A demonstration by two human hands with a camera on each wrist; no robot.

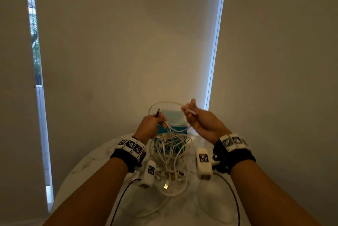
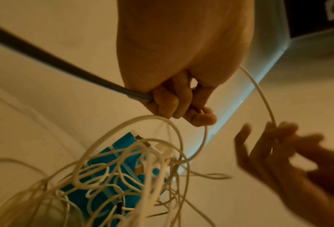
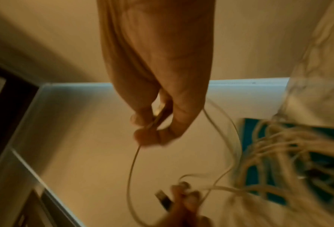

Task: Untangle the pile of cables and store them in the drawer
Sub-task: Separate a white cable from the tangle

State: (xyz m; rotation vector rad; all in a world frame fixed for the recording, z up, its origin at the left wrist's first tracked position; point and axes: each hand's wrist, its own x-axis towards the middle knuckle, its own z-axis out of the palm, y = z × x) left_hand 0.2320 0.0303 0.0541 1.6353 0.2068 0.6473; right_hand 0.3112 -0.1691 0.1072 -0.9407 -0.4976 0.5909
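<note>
Head view is showing both hands lifting 1 white cable [image 1: 165, 103] above the cable pile [image 1: 170, 154] on the table [image 1: 87, 167], probably to trace it free: left hand [image 1: 149, 126] gripping its plug end, right hand [image 1: 201, 121] pinching its cord. Behind is standing a teal box [image 1: 173, 119], possibly the drawer.

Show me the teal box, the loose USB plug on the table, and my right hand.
teal box [image 1: 180, 129]: head view, front face.
USB plug [image 1: 166, 186]: head view, metal end.
right hand [image 1: 200, 122]: head view, palm, pinching a white cable.
</note>
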